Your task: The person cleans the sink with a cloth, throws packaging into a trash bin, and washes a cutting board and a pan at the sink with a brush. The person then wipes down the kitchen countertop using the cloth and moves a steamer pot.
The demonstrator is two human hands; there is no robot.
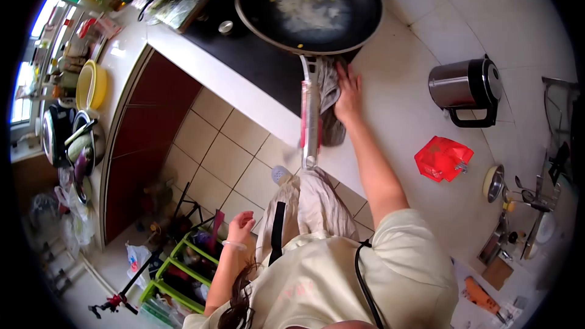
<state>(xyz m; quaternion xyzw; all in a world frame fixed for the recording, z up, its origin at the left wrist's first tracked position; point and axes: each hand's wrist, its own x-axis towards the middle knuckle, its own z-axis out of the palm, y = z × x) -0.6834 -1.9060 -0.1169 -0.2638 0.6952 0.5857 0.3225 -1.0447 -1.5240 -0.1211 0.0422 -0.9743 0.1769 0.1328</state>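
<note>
My right hand [348,94] presses on a grey cloth [329,88] at the edge of the stove, just right of the pan's handle [310,122]. Its fingers reach forward over the cloth, toward the pan's rim. The black wok-shaped pan [256,0] sits on the stove [262,70], with chopped whitish pieces [311,9] in it and a few yellow bits. My left hand [241,226] hangs low at my side, fingers loosely curled, and nothing shows in it. A pale bracelet [234,245] is on that wrist.
On the counter to the right stand a steel and black jug-shaped appliance [466,88] and a red packet [443,158]. A yellow basin [91,85] sits on the left counter. Below, a green rack [183,268] holds various items near a tripod [128,295].
</note>
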